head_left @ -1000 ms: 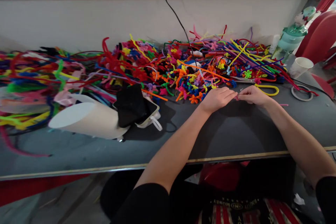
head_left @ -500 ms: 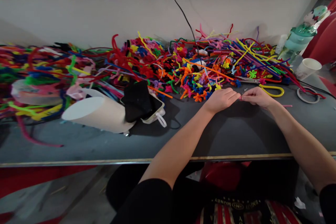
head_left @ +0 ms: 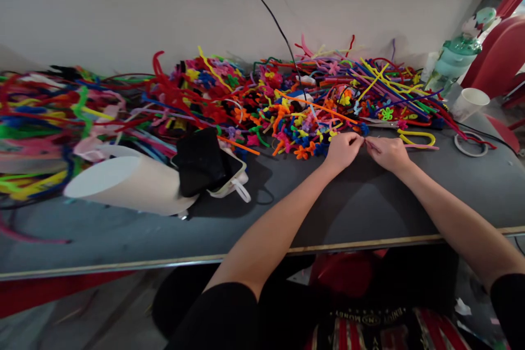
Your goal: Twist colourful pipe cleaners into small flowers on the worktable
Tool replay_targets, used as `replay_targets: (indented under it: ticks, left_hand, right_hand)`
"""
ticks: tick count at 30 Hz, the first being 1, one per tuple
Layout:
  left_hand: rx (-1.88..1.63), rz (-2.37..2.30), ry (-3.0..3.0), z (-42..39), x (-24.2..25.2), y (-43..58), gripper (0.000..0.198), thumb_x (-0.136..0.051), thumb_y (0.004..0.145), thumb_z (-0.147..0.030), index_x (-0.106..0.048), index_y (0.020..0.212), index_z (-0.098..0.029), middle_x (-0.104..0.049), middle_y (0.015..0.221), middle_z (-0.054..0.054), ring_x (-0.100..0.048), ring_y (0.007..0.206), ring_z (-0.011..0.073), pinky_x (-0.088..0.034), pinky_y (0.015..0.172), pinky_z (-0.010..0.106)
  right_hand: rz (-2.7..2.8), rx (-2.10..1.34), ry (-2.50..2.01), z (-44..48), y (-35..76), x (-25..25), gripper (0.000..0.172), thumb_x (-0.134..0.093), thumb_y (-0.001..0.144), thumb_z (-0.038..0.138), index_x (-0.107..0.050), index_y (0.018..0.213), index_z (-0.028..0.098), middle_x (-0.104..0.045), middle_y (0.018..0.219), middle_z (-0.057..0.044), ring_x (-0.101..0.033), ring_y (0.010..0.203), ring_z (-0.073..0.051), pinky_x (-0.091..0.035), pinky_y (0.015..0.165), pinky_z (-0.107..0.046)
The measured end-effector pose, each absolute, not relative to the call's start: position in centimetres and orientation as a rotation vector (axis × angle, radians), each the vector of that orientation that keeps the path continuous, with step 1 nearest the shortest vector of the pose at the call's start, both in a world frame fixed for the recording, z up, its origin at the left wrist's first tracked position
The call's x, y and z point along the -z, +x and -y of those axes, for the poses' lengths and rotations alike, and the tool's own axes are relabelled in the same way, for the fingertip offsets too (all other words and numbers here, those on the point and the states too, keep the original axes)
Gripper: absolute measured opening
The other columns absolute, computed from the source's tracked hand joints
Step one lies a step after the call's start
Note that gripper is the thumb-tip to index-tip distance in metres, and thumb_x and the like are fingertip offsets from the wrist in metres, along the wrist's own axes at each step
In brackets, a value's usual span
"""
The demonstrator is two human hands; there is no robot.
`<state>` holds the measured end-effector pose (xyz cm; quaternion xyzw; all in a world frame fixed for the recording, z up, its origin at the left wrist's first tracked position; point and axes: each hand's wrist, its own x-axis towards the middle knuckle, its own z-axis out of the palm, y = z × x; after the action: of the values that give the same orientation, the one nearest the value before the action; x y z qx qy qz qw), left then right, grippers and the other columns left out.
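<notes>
My left hand (head_left: pixel 343 150) and my right hand (head_left: pixel 386 153) meet fingertip to fingertip on the grey table (head_left: pixel 361 202), both pinched on a thin pink pipe cleaner (head_left: pixel 426 147) that trails off to the right. Just beyond the fingers lies a big heap of coloured pipe cleaners and small twisted flowers (head_left: pixel 295 104). A yellow bent pipe cleaner (head_left: pixel 418 139) lies right of my right hand.
A white paper roll (head_left: pixel 123 183) lies on its side at the left, next to a black cloth over a phone (head_left: pixel 203 161). At the right stand a green bottle (head_left: pixel 453 63), a paper cup (head_left: pixel 470 103) and a tape ring (head_left: pixel 470 145). A black cable (head_left: pixel 274 22) hangs down.
Both hands have slid a little further from me, up to the edge of the heap, still pinched together. The view has shifted slightly.
</notes>
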<state>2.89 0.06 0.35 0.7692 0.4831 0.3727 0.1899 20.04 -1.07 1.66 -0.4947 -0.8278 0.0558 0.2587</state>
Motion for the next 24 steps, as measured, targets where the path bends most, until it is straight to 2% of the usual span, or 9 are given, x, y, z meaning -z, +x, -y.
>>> replay_targets:
  ticks: [2, 5, 8, 11, 19, 22, 24]
  left_hand:
    - [-1.056, -1.382, 2.144, -0.2, -0.3, 2.9, 0.037, -0.043, 0.096, -0.026, -0.065, 0.069, -0.014, -0.064, 0.064, 0.004, -0.058, 0.064, 0.0163, -0.043, 0.061, 0.028]
    - [-1.105, -1.26, 2.616, -0.2, -0.8, 2.2, 0.029, -0.043, 0.097, -0.024, -0.067, 0.084, -0.015, -0.069, 0.079, 0.009, -0.062, 0.084, 0.0214, -0.047, 0.075, 0.033]
    - [-1.057, -1.009, 3.03, -0.2, -1.5, 1.0, 0.026, -0.04, 0.101, -0.023, -0.066, 0.101, -0.016, -0.07, 0.093, 0.01, -0.062, 0.098, 0.0217, -0.047, 0.086, 0.034]
    - [-1.075, -0.94, 3.144, -0.2, -1.7, 0.3, 0.027, -0.037, 0.103, -0.022, -0.063, 0.107, -0.018, -0.07, 0.099, 0.008, -0.061, 0.105, 0.0195, -0.046, 0.089, 0.032]
    - [-1.033, -0.858, 3.235, 0.0, -1.7, 0.2, 0.031, -0.038, 0.102, -0.028, -0.064, 0.089, -0.018, -0.066, 0.084, 0.007, -0.06, 0.089, 0.0201, -0.044, 0.076, 0.032]
    - [-1.092, -0.936, 3.125, 0.3, -1.8, 0.7, 0.03, -0.042, 0.099, -0.027, -0.064, 0.081, -0.018, -0.065, 0.078, 0.007, -0.058, 0.083, 0.0202, -0.043, 0.073, 0.034]
    - [-1.21, -1.115, 2.899, 0.6, -1.5, 1.4, 0.027, -0.049, 0.093, -0.028, -0.062, 0.071, -0.019, -0.062, 0.069, 0.005, -0.056, 0.079, 0.0212, -0.043, 0.073, 0.036]
  right_hand:
    - [2.151, -0.241, -1.347, 0.9, 19.7, -1.4, 0.024, -0.053, 0.083, 0.025, -0.076, 0.082, 0.017, -0.072, 0.074, -0.008, -0.063, 0.069, -0.019, -0.038, 0.064, -0.028]
    - [1.905, -0.633, -1.317, 0.4, 19.7, -1.3, 0.025, -0.06, 0.08, 0.036, -0.074, 0.078, 0.015, -0.066, 0.066, -0.005, -0.055, 0.06, -0.014, -0.037, 0.058, -0.026]
    - [1.691, -1.134, -1.241, 0.0, 20.4, -1.6, 0.036, -0.066, 0.073, 0.048, -0.071, 0.074, 0.013, -0.048, 0.048, 0.003, -0.036, 0.044, -0.007, -0.024, 0.046, -0.024]
    - [1.595, -1.41, -1.181, -0.2, 21.1, -2.2, 0.035, -0.072, 0.067, 0.048, -0.069, 0.073, 0.013, -0.035, 0.041, 0.009, -0.023, 0.04, -0.004, -0.014, 0.043, -0.024]
    - [1.614, -1.537, -1.212, 0.4, 21.0, -3.0, 0.036, -0.079, 0.06, 0.044, -0.071, 0.074, 0.011, -0.036, 0.041, 0.009, -0.022, 0.04, -0.003, -0.01, 0.042, -0.024]
    - [1.623, -1.478, -1.238, 0.4, 20.8, -3.0, 0.036, -0.076, 0.061, 0.045, -0.071, 0.072, 0.012, -0.039, 0.042, 0.008, -0.024, 0.041, -0.004, -0.014, 0.043, -0.024]
    - [1.641, -1.332, -1.269, 0.7, 20.4, -2.9, 0.033, -0.072, 0.065, 0.045, -0.071, 0.071, 0.012, -0.045, 0.046, 0.005, -0.031, 0.044, -0.005, -0.022, 0.046, -0.023]
